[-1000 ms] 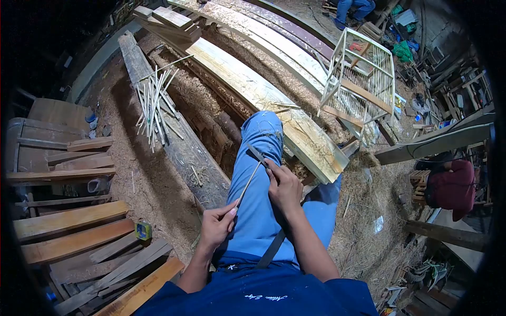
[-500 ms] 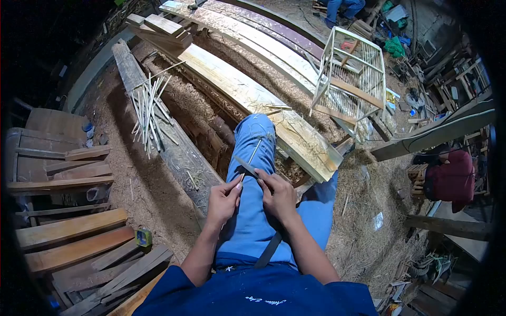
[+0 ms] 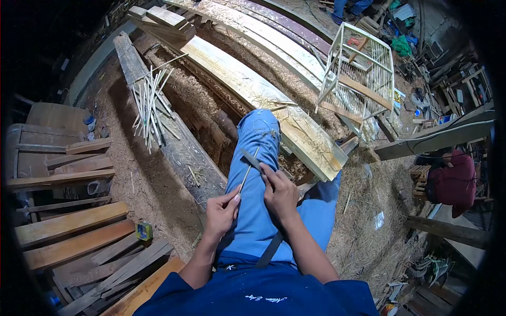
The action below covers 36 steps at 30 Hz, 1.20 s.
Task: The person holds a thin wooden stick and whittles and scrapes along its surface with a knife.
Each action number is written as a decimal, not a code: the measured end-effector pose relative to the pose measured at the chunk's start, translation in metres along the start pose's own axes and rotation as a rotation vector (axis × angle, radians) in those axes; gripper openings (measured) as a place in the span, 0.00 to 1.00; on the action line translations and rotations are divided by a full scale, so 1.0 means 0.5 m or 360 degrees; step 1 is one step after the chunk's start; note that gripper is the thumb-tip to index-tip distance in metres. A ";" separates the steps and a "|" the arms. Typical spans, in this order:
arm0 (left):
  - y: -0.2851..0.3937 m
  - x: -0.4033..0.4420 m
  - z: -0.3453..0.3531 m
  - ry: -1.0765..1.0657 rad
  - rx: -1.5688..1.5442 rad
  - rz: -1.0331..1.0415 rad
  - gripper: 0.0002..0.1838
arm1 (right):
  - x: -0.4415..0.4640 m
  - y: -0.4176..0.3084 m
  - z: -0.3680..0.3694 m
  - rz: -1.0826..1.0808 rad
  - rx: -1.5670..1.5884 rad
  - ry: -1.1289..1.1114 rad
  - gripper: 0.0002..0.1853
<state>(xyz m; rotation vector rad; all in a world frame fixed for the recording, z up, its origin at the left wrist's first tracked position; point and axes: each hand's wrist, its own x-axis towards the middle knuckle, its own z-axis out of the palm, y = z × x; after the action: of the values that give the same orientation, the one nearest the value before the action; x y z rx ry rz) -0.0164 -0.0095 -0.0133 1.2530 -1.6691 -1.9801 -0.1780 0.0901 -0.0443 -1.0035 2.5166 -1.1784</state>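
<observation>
Over my blue-trousered thigh, my left hand pinches a thin wooden stick that slants up and away toward the knee. My right hand is closed around a knife, its handle hidden in the fingers. The grey knife blade points up and to the left, crossing the stick near its far end. Whether the edge touches the wood I cannot tell. A loose pile of similar thin sticks lies on a weathered plank to the left.
A pale thick beam with shavings runs just beyond my knee. Beyond it to the right stands a cage-like frame of slats. A yellow tape measure sits among boards at left. At right is a maroon cloth-covered shape.
The knife has moved away from my left hand, up along the stick toward its far end. My left hand has dropped slightly toward me, and more of the stick shows.
</observation>
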 end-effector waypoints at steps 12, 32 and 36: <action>0.004 -0.044 -0.033 -0.0122 -0.0118 -0.0240 0.16 | 0.027 0.058 0.004 0.0232 0.0825 -0.0017 0.18; 0.043 -0.026 -0.024 -0.0591 0.0060 -0.0010 0.15 | 0.045 -0.005 -0.086 0.0908 0.1789 -0.0174 0.17; 0.045 -0.025 -0.025 -0.0595 0.0009 0.0021 0.16 | 0.042 0.003 -0.087 0.0841 0.1873 -0.0206 0.17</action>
<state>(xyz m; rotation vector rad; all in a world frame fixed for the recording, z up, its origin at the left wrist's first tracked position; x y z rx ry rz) -0.0068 -0.0160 0.0126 0.9085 -1.8366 -2.3119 -0.2133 0.1038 -0.0142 -0.0849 1.3501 -1.8595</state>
